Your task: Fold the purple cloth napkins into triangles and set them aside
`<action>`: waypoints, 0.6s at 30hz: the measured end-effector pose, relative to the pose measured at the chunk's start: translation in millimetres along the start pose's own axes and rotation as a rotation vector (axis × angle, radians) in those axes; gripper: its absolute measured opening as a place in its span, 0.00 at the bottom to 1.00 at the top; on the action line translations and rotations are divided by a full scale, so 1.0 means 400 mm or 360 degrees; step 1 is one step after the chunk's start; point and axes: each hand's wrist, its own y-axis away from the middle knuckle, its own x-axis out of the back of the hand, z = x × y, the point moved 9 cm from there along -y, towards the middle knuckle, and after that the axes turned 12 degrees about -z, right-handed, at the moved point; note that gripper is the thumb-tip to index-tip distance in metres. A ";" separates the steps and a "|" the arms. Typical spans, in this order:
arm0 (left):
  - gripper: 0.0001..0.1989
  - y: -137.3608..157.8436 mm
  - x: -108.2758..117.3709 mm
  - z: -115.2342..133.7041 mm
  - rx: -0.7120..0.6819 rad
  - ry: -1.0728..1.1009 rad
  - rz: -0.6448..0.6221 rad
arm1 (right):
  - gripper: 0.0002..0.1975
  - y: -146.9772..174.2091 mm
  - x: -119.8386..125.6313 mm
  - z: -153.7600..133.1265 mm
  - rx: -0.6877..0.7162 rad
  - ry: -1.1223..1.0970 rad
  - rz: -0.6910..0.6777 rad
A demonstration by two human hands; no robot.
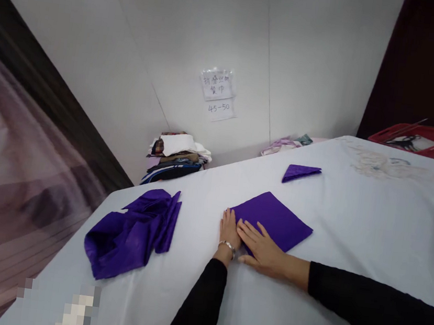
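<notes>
Cloth (273,216), purple and flat on the white tablecloth (201,224), stretches away and rightward from the left hand (229,231) at its left corner, while the right hand (263,250), nearer its middle, rests on its near-left edge, both laid flat, gripping nothing.

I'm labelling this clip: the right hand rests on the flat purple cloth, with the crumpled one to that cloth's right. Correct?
No: the head view shows the crumpled cloth left of the flat cloth, on which the right hand does rest.
</notes>
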 end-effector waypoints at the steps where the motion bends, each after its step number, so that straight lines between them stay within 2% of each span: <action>1: 0.27 0.022 0.008 0.001 -0.0007 0.0036 0.0048 | 0.38 0.009 0.003 0.005 -0.0048 -0.0014 0.0013; 5: 0.26 0.128 -0.012 0.070 -0.0211 0.0005 0.0116 | 0.33 0.031 0.027 0.102 -0.0338 -0.0013 0.0114; 9: 0.28 0.189 -0.084 0.148 -0.0317 -0.0213 0.0014 | 0.32 0.052 0.021 0.185 -0.0499 0.0091 0.0146; 13: 0.29 0.187 -0.128 0.153 -0.0224 -0.0394 -0.0042 | 0.36 0.101 0.001 0.260 -0.0585 0.0169 0.0068; 18: 0.30 0.179 -0.136 0.138 -0.0206 -0.0442 -0.0061 | 0.37 0.210 0.026 0.414 -0.0874 0.0237 0.0040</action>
